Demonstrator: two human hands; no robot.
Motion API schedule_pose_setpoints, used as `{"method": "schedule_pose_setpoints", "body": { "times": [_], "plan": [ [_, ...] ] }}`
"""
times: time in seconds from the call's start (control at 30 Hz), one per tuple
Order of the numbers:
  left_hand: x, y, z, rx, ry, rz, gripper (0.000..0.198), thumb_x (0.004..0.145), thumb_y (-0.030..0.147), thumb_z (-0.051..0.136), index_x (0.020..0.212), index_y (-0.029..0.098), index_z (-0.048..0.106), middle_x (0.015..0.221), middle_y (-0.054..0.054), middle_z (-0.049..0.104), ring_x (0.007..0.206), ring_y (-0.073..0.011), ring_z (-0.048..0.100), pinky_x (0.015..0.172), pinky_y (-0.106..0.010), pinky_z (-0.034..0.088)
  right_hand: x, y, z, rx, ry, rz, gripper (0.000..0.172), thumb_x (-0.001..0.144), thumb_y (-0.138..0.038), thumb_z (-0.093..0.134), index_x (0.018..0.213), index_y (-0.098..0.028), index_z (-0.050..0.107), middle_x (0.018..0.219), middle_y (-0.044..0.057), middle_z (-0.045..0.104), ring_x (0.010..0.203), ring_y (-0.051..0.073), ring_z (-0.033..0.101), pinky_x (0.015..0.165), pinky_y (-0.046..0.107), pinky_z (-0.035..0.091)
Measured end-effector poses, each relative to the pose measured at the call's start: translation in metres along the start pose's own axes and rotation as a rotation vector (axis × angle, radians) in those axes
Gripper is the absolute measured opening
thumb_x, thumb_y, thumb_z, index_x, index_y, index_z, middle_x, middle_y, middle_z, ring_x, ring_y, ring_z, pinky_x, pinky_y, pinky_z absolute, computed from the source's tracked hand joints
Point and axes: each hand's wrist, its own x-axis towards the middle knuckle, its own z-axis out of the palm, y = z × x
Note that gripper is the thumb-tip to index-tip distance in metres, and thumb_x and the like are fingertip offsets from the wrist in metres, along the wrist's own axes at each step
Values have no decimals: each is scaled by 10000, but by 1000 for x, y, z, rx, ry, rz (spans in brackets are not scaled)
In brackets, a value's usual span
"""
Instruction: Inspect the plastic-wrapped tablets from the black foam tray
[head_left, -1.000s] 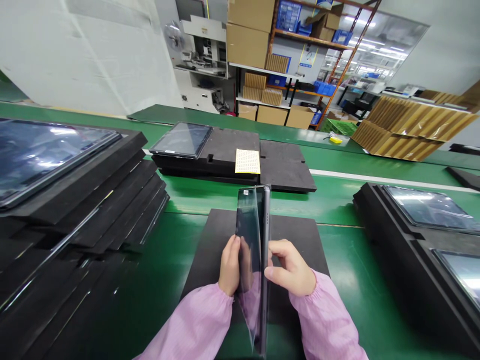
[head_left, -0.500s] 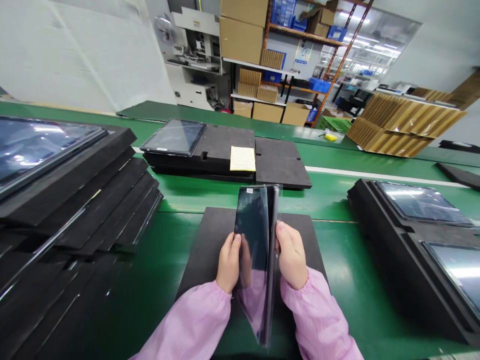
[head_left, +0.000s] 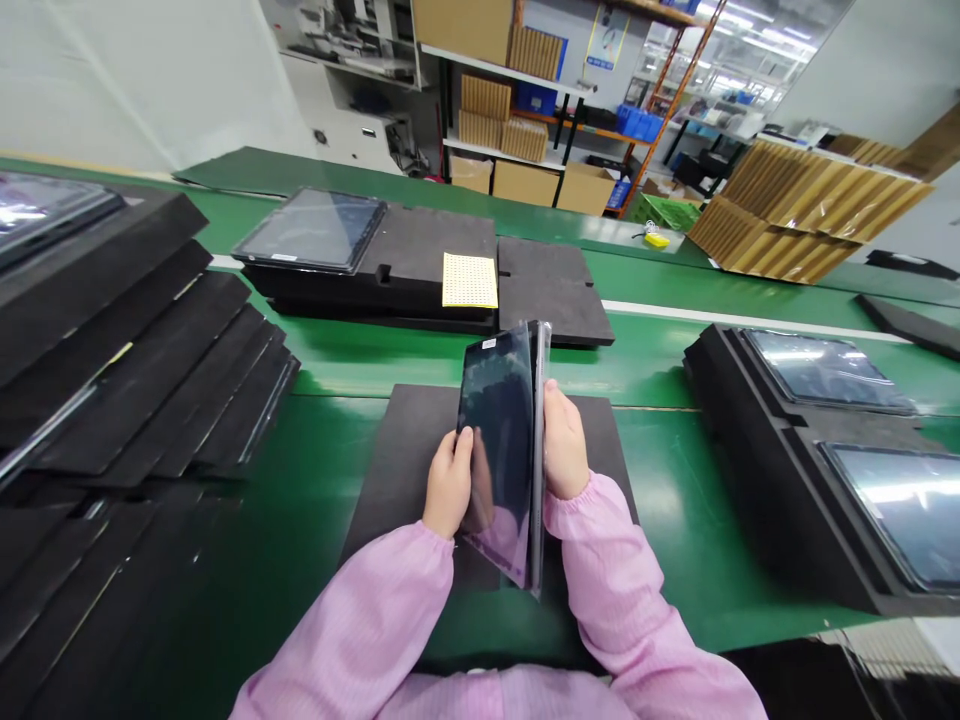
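Observation:
Between my two hands a tablet-like screen panel (head_left: 496, 440) with clear film stands tilted on edge, its dark glossy face turned to the left. My left hand (head_left: 448, 482) is closed on its left edge, thumb on the glass. My right hand (head_left: 565, 440) grips the right side, where a clear film edge and a thin dark frame show; most of those fingers are hidden behind it. Below the panel lies a black foam pad (head_left: 409, 440) on the green bench. Beyond it, a yellow-edged sheet of small labels (head_left: 469, 280) rests on black foam.
Stacked black foam trays (head_left: 161, 390) with panels rise on the left. On the right, a foam tray (head_left: 739, 430) carries two screen panels. Another screen panel (head_left: 315, 228) lies on foam at the back left. Cardboard dividers (head_left: 795, 210) stand at the back right of the green bench (head_left: 667, 520).
The view has tipped downward, so my torso now shows at the bottom. Both hands still hold the panel, which now appears shorter and turned slightly more toward me.

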Motion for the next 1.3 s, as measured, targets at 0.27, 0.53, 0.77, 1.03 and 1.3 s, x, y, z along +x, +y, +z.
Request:
{"method": "schedule_pose_setpoints", "body": {
  "times": [0.27, 0.53, 0.77, 1.03, 1.3],
  "plan": [
    [0, 1, 1, 3, -13, -14, 604, 655, 800, 519, 779, 216, 613, 869, -89, 706, 939, -308, 638, 917, -429, 473, 1, -2, 1, 12, 24, 3, 581, 852, -745, 461, 589, -229, 431, 560, -33, 434, 566, 134, 391, 552, 275, 419],
    [1, -1, 1, 0, -8, -16, 616, 650, 799, 529, 798, 207, 621, 913, -103, 715, 974, -317, 640, 944, -437, 466, 1, -1, 3, 23, 31, 26, 559, 863, -717, 437, 603, -223, 440, 605, -20, 461, 577, 132, 402, 564, 280, 420],
    [1, 0, 1, -1, -6, 4, 614, 652, 805, 536, 778, 211, 624, 880, -93, 717, 944, -298, 646, 926, -416, 478, -1, -6, 4, 18, 44, 45, 540, 851, -701, 435, 592, -228, 420, 603, -25, 447, 577, 127, 382, 558, 274, 410],
    [1, -1, 0, -11, -18, 18, 607, 662, 789, 550, 791, 202, 636, 885, -91, 723, 951, -294, 652, 928, -414, 484, -5, -7, 7, 23, 71, 41, 511, 866, -664, 428, 596, -233, 377, 581, -33, 413, 579, 129, 373, 541, 267, 386],
    [0, 2, -2, -14, -22, 28, 570, 667, 761, 558, 775, 205, 629, 887, -88, 729, 962, -294, 663, 925, -402, 494, -10, -13, 8, 20, 53, 9, 508, 896, -647, 435, 598, -240, 381, 579, -30, 395, 550, 135, 343, 521, 275, 385]
  ]
}}
